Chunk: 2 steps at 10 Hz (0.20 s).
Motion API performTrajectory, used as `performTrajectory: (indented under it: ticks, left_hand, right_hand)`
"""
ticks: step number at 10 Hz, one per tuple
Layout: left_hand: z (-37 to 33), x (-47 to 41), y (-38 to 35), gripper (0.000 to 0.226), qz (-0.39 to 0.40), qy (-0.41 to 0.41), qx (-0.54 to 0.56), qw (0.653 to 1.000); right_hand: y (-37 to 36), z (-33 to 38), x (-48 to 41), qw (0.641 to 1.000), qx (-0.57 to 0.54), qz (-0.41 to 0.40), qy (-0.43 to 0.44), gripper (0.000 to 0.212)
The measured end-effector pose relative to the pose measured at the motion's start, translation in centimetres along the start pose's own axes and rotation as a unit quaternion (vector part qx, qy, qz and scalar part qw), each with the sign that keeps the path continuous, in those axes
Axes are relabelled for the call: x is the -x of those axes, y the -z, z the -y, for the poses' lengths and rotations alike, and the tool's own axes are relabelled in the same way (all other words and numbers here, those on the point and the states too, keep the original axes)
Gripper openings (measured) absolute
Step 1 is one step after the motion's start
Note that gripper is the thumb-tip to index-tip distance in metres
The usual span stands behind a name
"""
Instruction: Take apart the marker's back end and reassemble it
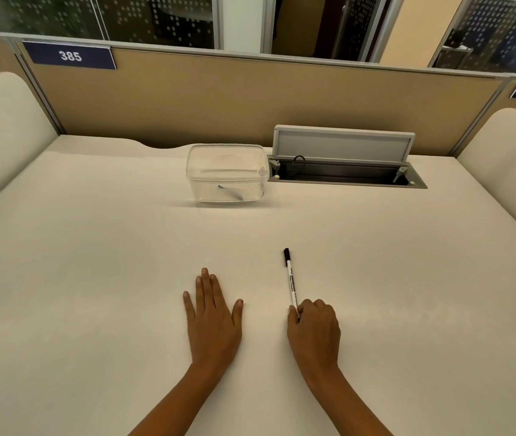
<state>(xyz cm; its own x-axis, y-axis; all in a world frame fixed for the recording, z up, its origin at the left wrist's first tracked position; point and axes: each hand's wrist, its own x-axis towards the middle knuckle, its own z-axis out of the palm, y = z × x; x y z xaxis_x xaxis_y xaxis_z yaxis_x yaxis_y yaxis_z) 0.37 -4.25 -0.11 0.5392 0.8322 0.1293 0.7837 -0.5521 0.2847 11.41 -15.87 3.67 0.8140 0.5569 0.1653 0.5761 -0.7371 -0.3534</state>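
Observation:
A thin white marker [291,280] with a black cap lies on the cream desk, its cap pointing away from me. My right hand [315,328] is curled over the marker's near end, thumb and fingers closed around it; that back end is hidden under the fingers. My left hand [214,316] rests flat on the desk to the left of the marker, palm down, fingers together and holding nothing.
A clear plastic container [227,173] with a lid stands at the back centre of the desk. Right of it a cable hatch [346,171] in the desk stands with its flap raised. A tan partition [250,99] closes off the back, padded dividers flank both sides.

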Motion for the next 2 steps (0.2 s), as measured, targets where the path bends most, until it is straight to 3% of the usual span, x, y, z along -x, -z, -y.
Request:
performTrajectory:
  ticks: [2]
  left_hand:
    - [0.69,0.42,-0.14,0.077,-0.021,-0.022,0.047,0.998]
  right_hand:
    - [0.14,-0.51,0.38,1.0,-0.022,-0.013,-0.015,0.024]
